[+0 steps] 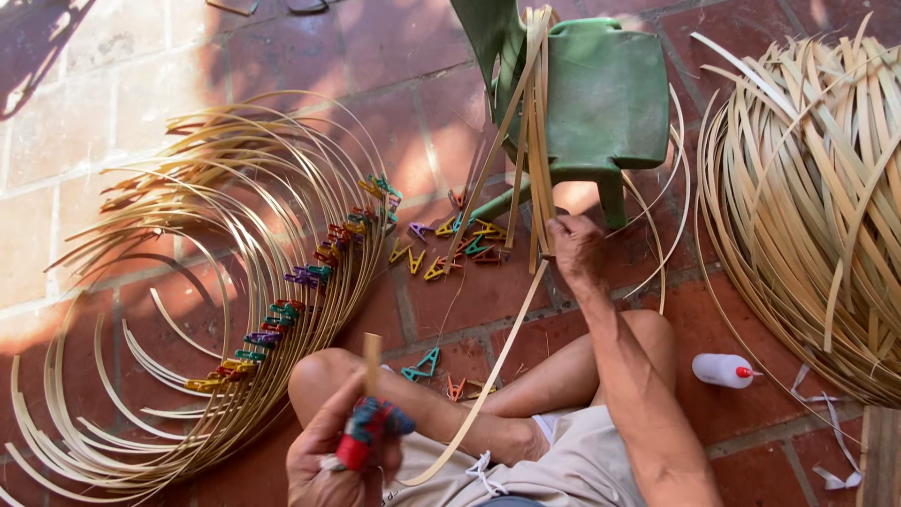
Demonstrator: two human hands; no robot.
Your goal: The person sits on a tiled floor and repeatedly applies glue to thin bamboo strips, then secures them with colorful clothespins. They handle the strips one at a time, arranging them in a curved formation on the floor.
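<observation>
bamboo strips (807,188): pale, smooth, woody | stool (601,94): matt green plastic | floor (450,94): rough red brick

Item one, and the only one I can list from my remote view: a small white plastic squeeze bottle with a red nozzle cap (724,370). It lies on its side on the red brick floor (450,103), cap pointing right. It rests just beside the person's right knee, between that knee and the large heap of pale split bamboo strips (826,188) on the right. I can make out no label on its body. I see no signs, screens, boxes or other packaging anywhere else in the head view.
</observation>
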